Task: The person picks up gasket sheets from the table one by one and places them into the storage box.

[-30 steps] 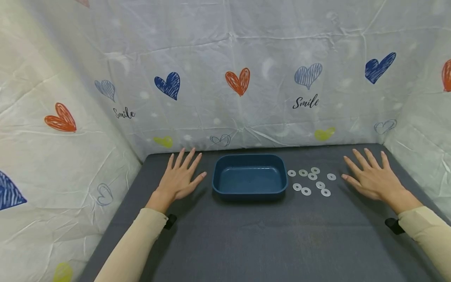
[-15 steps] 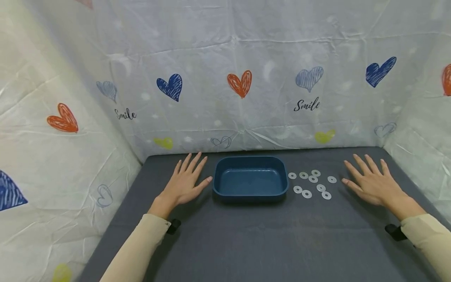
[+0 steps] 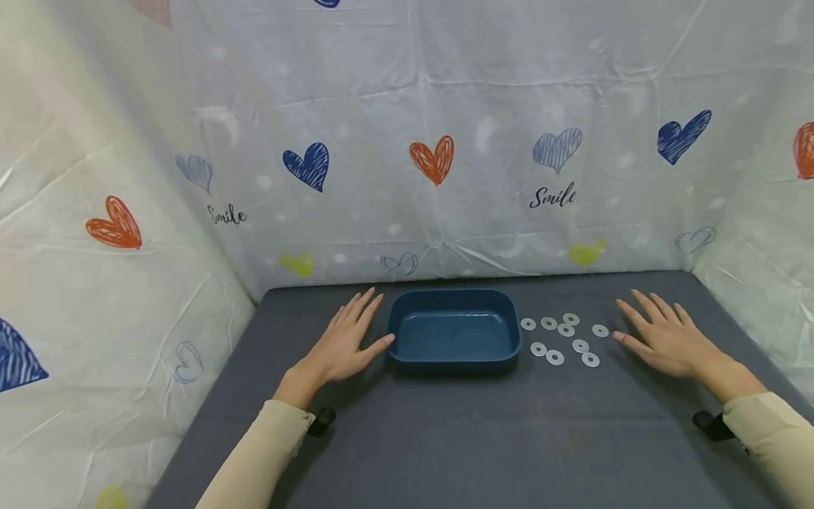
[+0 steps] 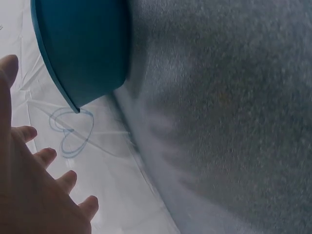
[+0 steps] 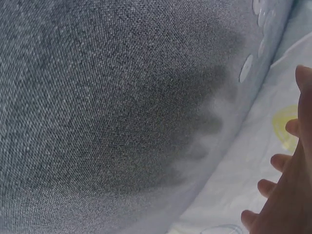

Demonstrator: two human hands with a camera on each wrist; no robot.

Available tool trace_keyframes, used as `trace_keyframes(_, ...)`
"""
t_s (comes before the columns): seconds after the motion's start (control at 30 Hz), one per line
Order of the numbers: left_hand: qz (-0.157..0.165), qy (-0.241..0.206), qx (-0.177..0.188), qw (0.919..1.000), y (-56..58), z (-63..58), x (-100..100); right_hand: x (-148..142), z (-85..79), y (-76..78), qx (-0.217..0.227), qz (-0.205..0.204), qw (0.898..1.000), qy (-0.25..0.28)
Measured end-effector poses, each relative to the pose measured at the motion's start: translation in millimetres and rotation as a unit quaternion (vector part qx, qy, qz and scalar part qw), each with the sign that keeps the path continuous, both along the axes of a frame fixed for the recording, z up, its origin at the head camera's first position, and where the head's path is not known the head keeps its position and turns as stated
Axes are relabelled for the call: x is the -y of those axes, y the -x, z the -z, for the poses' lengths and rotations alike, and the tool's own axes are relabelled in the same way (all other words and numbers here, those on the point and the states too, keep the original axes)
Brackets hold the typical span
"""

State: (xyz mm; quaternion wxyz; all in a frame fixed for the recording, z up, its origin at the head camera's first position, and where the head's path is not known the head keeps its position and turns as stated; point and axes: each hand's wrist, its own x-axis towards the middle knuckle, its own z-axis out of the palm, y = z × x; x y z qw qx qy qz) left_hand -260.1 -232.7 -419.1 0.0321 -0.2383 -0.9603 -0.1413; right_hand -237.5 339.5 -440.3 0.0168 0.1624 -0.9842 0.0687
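Both hands are empty. The left hand (image 3: 343, 350) has its fingers extended and its thumb held apart, beside the left edge of the blue tray (image 3: 454, 336); the left wrist view shows the thumb clear of the wall. The right hand (image 3: 668, 344) is spread wide above the right side of the table (image 3: 470, 445), over its own shadow.

The tray sits near the table's rear edge, about midway between the rear corners. The flat, holed discs (image 3: 562, 331) lie loose between the tray's right edge and the right hand; two near the rear appear to overlap.

Step in hand, as judged: ready position, with no disc gripped. Handling a disc would call for lowering the right hand toward the tray and pinching one rim between thumb and fingertip; overlapping discs may need separating. A steadying left hand would need to close on the tray's left rim.
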Motion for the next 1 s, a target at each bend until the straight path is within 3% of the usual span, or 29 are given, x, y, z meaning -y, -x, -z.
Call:
trace_keyframes(0.27, 0.002, -0.019, 0.014, 0.9997, -3.8, 1.0, 2, 6, 2.0, 9.0, 0.003, -0.016, 0.999, 0.046)
trace_keyframes(0.67, 0.004, -0.046, 0.083, 0.9955, -13.3, 11.6, -15, 8, 2.6, -0.8, 0.050, -0.034, 0.985, 0.159)
trace_keyframes(1.0, 0.001, -0.034, 0.105, 0.9939, -12.4, 10.3, -23, 14, -3.9, 11.8, 0.064, -0.033, 0.981, 0.178)
